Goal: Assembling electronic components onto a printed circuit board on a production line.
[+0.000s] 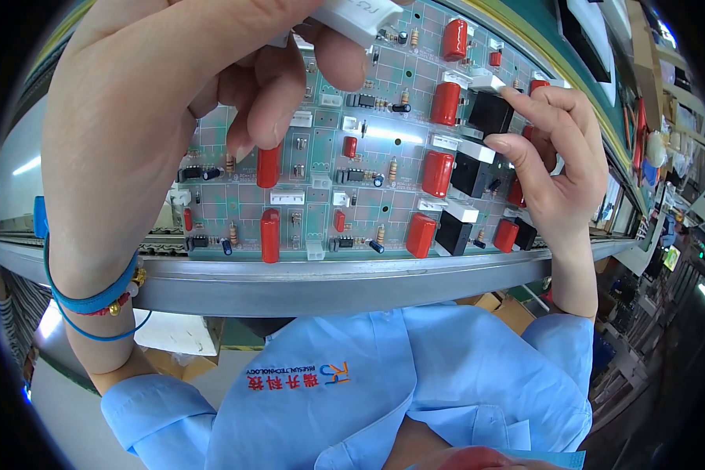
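My left hand (172, 63) is closed on a white rectangular block part (360, 17), held above the boards near the upper edge. Its fingers hide part of the boards below. Over at the right, my right hand (564, 157) bends its thumb and index finger around a black block component (489, 116). The index fingertip touches a white block (486, 83) at that component's top. Green circuit boards (243, 200) lie under both hands, carrying red capacitors (439, 174), striped resistors, small chips and white connectors. Similar black and white blocks stand in nearby rows.
A grey metal rail (329, 286) runs along the near side of the boards, between them and my body. Below it at left sits a white block-like object (176, 333). A yellow-green strip (536, 39) borders the far right side. Cluttered benches fill the right background.
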`<state>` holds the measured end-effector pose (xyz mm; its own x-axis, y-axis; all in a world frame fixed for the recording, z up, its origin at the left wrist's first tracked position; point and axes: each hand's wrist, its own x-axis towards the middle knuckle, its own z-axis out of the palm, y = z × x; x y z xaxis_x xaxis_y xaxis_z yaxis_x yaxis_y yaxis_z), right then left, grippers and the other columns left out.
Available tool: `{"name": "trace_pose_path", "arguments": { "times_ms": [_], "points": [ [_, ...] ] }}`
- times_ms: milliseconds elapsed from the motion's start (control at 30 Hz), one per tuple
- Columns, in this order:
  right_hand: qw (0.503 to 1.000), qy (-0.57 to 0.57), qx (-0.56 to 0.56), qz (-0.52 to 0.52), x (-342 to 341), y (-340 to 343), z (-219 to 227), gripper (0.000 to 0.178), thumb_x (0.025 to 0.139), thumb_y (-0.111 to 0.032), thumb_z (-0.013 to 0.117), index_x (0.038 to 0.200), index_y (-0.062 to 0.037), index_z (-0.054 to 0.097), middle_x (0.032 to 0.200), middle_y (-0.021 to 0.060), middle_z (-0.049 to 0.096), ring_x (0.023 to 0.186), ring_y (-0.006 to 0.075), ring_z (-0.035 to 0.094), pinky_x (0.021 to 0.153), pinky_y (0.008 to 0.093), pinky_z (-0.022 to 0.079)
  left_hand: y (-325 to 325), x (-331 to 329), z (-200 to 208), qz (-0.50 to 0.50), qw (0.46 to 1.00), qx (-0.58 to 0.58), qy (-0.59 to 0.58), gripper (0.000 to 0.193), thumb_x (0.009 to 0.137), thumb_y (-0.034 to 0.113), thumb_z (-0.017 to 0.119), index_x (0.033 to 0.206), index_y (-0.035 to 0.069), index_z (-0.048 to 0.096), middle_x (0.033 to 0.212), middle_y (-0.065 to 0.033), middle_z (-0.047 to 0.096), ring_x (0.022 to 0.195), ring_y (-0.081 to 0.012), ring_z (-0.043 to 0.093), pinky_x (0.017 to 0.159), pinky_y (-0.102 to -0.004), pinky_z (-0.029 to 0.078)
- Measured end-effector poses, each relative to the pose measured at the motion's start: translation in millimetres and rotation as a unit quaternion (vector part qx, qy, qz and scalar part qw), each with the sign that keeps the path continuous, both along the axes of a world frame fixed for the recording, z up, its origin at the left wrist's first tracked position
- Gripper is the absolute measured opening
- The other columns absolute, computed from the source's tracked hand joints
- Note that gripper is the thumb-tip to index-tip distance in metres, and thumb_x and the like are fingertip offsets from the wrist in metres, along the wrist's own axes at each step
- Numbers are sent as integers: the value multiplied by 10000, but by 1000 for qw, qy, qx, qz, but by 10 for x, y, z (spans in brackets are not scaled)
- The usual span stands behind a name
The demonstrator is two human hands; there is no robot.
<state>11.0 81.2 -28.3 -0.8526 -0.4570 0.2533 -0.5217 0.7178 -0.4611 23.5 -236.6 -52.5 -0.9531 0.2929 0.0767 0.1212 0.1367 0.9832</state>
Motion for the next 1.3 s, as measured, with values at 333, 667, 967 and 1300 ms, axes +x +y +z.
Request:
{"name": "trace_pose_path", "arguments": {
  "times_ms": [333,667,967,1300],
  "points": [
    [991,96,74,62,-36,-24,59,371,651,-84,825,1002,-29,722,866,67,557,652,152,547,543,255,448,-56,162,30,1,999,11,-44,417,1051,382,374,1234,76,590,797,-5,626,481,-17,416,456,-146,309],
    [991,67,106,40,40,-66,83,385,675,-13,798,1049,18,716,895,88,558,793,179,556,647,265,458,-91,153,19,-3,996,15,-85,410,1049,375,387,1232,73,595,803,-7,627,490,-16,422,462,-143,313],
    [988,75,132,35,57,-59,97,384,672,-4,798,1047,20,719,893,88,556,790,176,556,644,267,455,-89,197,42,-8,992,19,-124,403,1046,369,399,1230,71,599,807,-8,627,498,-16,427,469,-141,317],
    [973,124,182,69,-13,-44,100,407,750,-110,776,1137,-11,704,939,100,579,717,154,545,589,246,446,109,66,157,-11,988,16,-156,396,1044,362,412,1227,68,604,813,-9,628,507,-15,432,476,-139,321]
  ]
}}
